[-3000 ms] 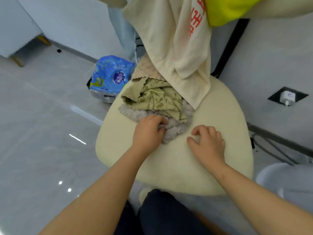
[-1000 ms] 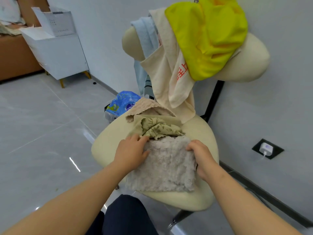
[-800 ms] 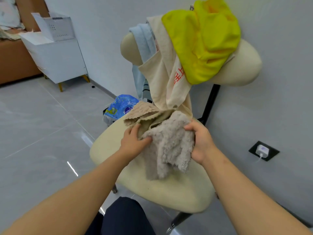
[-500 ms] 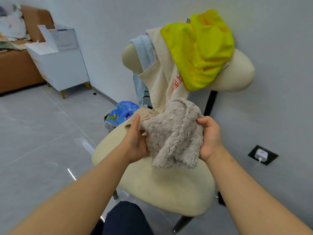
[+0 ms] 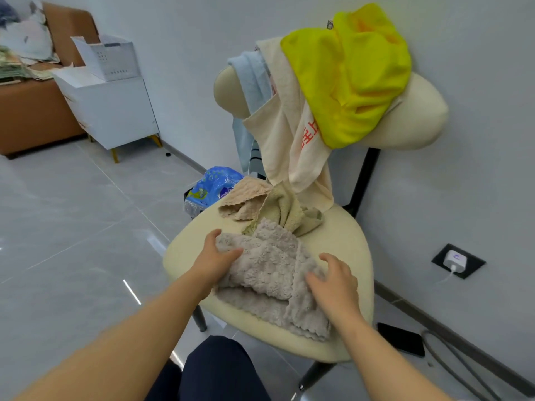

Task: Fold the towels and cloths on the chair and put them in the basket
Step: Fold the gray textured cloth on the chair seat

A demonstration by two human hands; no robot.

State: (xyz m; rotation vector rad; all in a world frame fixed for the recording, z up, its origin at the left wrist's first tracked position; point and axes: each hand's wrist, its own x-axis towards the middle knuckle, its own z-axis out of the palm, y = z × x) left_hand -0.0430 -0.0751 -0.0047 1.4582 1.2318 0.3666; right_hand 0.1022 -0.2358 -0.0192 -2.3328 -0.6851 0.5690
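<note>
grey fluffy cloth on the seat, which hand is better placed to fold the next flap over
Probably the left. The left hand already pinches the grey cloth at its far-left edge, ready to carry it across. The right hand rests spread on the cloth's right side, better suited to pinning it on the chair seat.

- We saw a cream chair [image 5: 341, 241] with black legs and a black back post.
- The fluffy cloth [image 5: 269, 273] on the seat was grey-beige, its pile in a wavy, bumpy pattern.
- Behind it lay an olive-green cloth [image 5: 289, 211] and a peach cloth [image 5: 246, 198] with a dimpled texture.
- Over the backrest hung a bright yellow cloth [image 5: 353, 70] with an orange patch, a cream towel [image 5: 286, 134] with red lettering, and a pale blue towel [image 5: 252, 82].
- A blue printed package [image 5: 214, 183] sat beside the chair.
- The floor [image 5: 72, 227] was glossy grey tile; the wall [image 5: 477, 183] was pale grey.
- The cabinet [image 5: 113, 111] was white with gold legs, the sofa [image 5: 31, 114] brown.
</note>
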